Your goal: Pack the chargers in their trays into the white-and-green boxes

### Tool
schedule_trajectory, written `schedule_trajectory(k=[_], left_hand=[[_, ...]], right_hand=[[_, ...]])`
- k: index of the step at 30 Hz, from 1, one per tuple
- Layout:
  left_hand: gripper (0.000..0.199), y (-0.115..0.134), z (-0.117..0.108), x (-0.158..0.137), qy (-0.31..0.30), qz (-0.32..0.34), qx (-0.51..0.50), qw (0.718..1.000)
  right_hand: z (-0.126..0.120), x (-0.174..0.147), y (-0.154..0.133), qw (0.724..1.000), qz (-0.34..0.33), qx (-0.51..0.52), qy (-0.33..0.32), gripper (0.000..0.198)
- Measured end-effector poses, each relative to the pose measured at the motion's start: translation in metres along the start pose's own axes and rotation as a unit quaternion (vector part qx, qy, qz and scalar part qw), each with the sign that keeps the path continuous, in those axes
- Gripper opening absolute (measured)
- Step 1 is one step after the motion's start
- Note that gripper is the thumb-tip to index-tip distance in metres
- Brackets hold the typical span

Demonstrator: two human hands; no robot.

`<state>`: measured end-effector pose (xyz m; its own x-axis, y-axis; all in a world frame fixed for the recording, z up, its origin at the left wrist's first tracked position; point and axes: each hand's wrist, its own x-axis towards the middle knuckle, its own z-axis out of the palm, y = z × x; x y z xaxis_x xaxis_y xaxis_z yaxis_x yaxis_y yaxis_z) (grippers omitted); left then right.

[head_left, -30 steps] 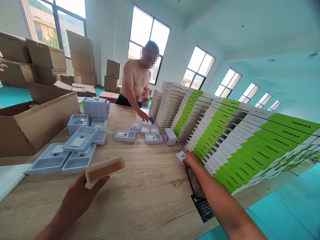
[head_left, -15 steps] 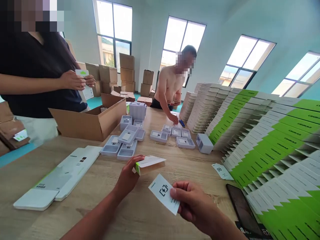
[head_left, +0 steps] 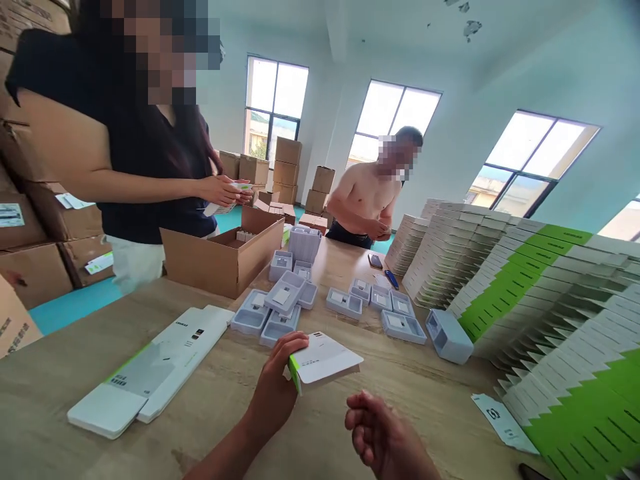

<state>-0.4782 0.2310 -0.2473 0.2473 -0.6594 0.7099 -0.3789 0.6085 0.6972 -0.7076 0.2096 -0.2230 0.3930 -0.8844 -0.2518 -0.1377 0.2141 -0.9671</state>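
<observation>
My left hand [head_left: 275, 387] grips a small white and green carton [head_left: 325, 360] above the table, its fingers around the green left edge. A white flap of the carton sticks out to the right. Just right of and below the carton, my right hand [head_left: 375, 430] has its fingers curled in, with nothing visible in them. The card seen earlier no longer shows; whether it lies inside the carton is hidden. White printed cards [head_left: 505, 423] lie farther right, beside the stacked cartons.
Tall stacks of white and green cartons [head_left: 520, 280] line the right side. Flattened cartons [head_left: 155, 367] lie at left. Pale plastic trays [head_left: 345, 303] and an open cardboard box [head_left: 225, 257] stand farther back. Two co-workers stand across the table, one holding cards [head_left: 243, 187].
The card has left my right hand, whose fingers have curled. The carton in my left hand has turned, showing its printed face. The view has swung left; the far co-worker's hands have come together.
</observation>
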Motion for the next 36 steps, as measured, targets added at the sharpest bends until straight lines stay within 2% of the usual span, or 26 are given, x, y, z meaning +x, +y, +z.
schedule_trajectory(k=[1, 3, 4, 6, 9, 11, 13, 16, 19, 22, 26, 27, 28, 30, 31, 32, 34, 36], left_hand=[[0.04, 0.002, -0.001, 0.0, 0.007, 0.001, -0.001, 1.0], [0.039, 0.005, -0.004, 0.0, 0.023, 0.003, -0.003, 1.0], [0.038, 0.006, -0.006, -0.001, 0.033, 0.0, -0.004, 0.999], [0.034, 0.004, -0.008, -0.002, 0.057, -0.006, -0.013, 0.998], [0.03, -0.004, -0.009, -0.003, 0.1, -0.019, -0.029, 0.994], [0.03, -0.01, -0.01, -0.002, 0.117, -0.03, -0.036, 0.992], [0.031, -0.014, -0.01, -0.001, 0.132, -0.042, -0.041, 0.99], [0.031, -0.014, -0.011, 0.003, 0.151, -0.046, -0.029, 0.987], [0.029, -0.011, -0.013, 0.006, 0.151, -0.047, 0.006, 0.987], [0.027, -0.01, -0.015, 0.009, 0.149, -0.045, 0.04, 0.987], [0.032, -0.012, -0.014, 0.01, 0.144, -0.034, 0.055, 0.987], [0.034, -0.012, -0.012, 0.01, 0.137, -0.026, 0.059, 0.989], [0.035, -0.012, -0.011, 0.009, 0.126, -0.016, 0.063, 0.99], [0.036, -0.01, -0.007, 0.007, 0.096, 0.012, 0.074, 0.993], [0.037, -0.009, -0.004, 0.006, 0.079, 0.027, 0.08, 0.993], [0.037, -0.007, -0.001, 0.004, 0.062, 0.042, 0.086, 0.993], [0.036, -0.003, 0.004, 0.0, 0.034, 0.07, 0.1, 0.992], [0.035, 0.0, 0.008, -0.004, 0.015, 0.093, 0.117, 0.989]], right_hand=[[0.001, 0.017, -0.002, 0.989, -0.071, -0.132, 0.012, 0.055], [0.007, 0.058, -0.02, 0.921, -0.186, -0.343, 0.009, 0.041], [0.013, 0.081, -0.034, 0.891, -0.22, -0.398, 0.0, 0.038], [0.029, 0.132, -0.066, 0.843, -0.266, -0.465, -0.031, 0.055], [0.064, 0.202, -0.108, 0.743, -0.321, -0.575, -0.123, 0.083], [0.088, 0.238, -0.127, 0.676, -0.334, -0.63, -0.184, 0.086], [0.107, 0.262, -0.138, 0.626, -0.334, -0.669, -0.22, 0.084], [0.119, 0.273, -0.146, 0.586, -0.338, -0.698, -0.235, 0.077], [0.101, 0.257, -0.152, 0.589, -0.341, -0.705, -0.2, 0.078], [0.052, 0.209, -0.154, 0.626, -0.313, -0.703, -0.124, 0.088], [-0.034, 0.098, -0.143, 0.684, -0.252, -0.683, -0.055, 0.091], [-0.051, 0.066, -0.138, 0.706, -0.235, -0.666, -0.056, 0.09], [-0.063, 0.035, -0.133, 0.756, -0.214, -0.616, -0.064, 0.09], [-0.073, -0.018, -0.124, 0.825, -0.181, -0.529, -0.076, 0.089], [-0.072, -0.038, -0.121, 0.849, -0.173, -0.494, -0.073, 0.087], [-0.068, -0.054, -0.119, 0.861, -0.171, -0.475, -0.062, 0.085], [-0.055, -0.073, -0.118, 0.863, -0.176, -0.473, -0.02, 0.083], [-0.044, -0.082, -0.117, 0.85, -0.172, -0.497, 0.032, 0.083]])
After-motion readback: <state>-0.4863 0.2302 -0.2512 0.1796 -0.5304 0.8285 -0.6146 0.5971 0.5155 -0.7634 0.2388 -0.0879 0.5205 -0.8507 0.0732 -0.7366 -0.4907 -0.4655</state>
